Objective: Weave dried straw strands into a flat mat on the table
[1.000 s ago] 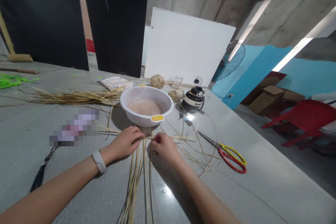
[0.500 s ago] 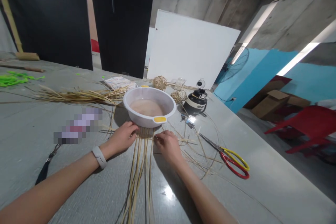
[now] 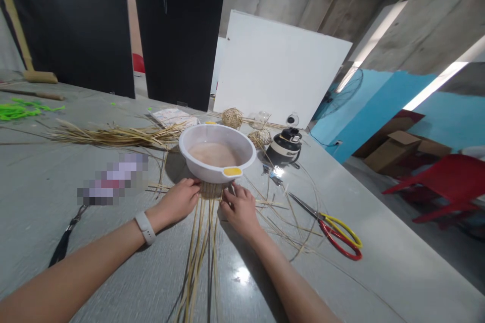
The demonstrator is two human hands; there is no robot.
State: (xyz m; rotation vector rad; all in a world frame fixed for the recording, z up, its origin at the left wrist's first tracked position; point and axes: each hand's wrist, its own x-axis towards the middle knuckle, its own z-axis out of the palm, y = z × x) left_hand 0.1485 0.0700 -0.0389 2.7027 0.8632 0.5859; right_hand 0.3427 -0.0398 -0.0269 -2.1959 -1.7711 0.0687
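A small woven patch of bamboo strips [image 3: 210, 191] lies flat on the table between my hands, its far side hidden by the white basin [image 3: 206, 172]. Long loose strips [image 3: 197, 257] run from it toward me. My left hand [image 3: 179, 202], a pale band on its wrist, is closed with its fingertips at the patch's left edge. At the right edge, the bent fingers and thumb of my right hand [image 3: 241, 208] pinch the strips. Both hands rest low, just in front of the basin, which holds cloudy water.
Scissors [image 3: 328, 227] with red and yellow handles lie at right among stray strips. Behind them stands a black-and-white jug [image 3: 282, 149]. Woven balls [image 3: 232, 118] sit behind the basin. A strip bundle [image 3: 113, 136] and a blurred-out object [image 3: 113, 181] with a strap lie left.
My right hand has shifted slightly up toward the basin, and its fingers have re-set at the patch's right edge. My left hand stays nearly in place. The view has shifted a little.
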